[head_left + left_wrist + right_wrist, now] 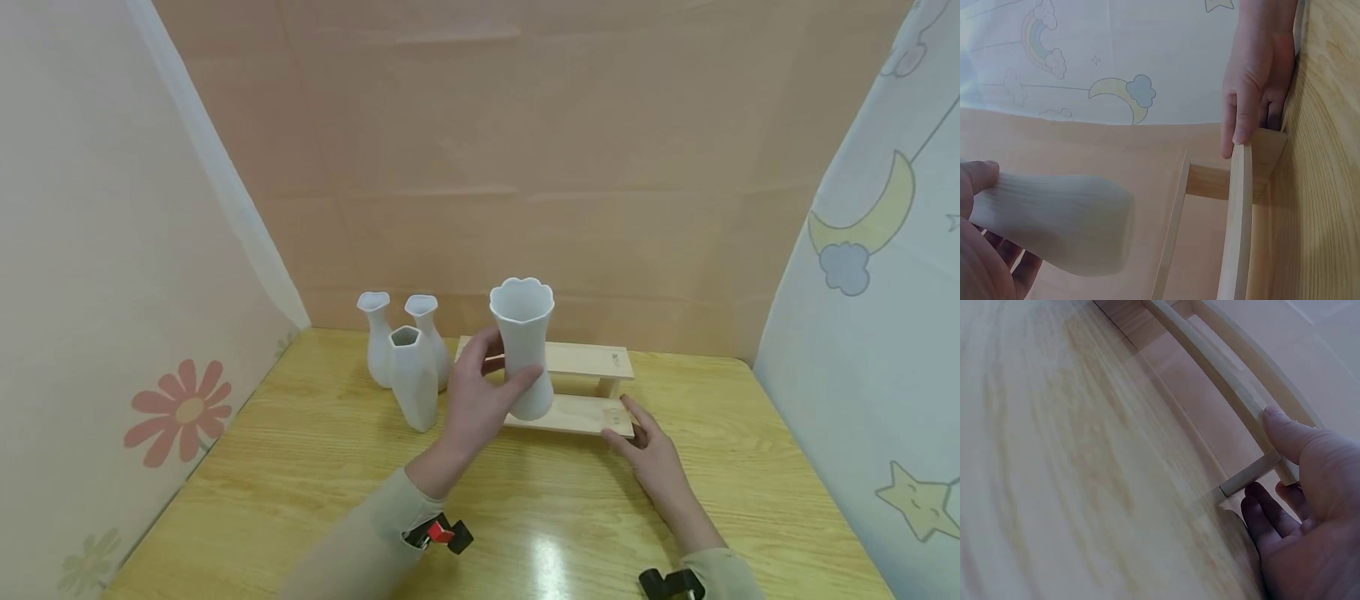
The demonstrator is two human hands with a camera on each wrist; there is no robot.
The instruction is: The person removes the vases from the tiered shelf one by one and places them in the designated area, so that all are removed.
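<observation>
A white vase with a scalloped rim (pixel 523 333) is held upright by my left hand (pixel 480 387), thumb in front and fingers behind. It hangs just above the lower board of a two-step wooden stand (pixel 588 360); in the left wrist view, a gap shows between the vase (pixel 1079 219) and the boards. My right hand (pixel 656 462) grips the right end of the stand's lower board. In the right wrist view, the thumb (pixel 1288 428) lies on the board's edge, and the other fingers curl beneath it.
Left of the stand, several white vases stand close together, the front one (pixel 416 383) with an angular opening. The wooden table (pixel 300 500) is bounded by a tan backdrop (pixel 525 167) behind and printed cloth walls at both sides.
</observation>
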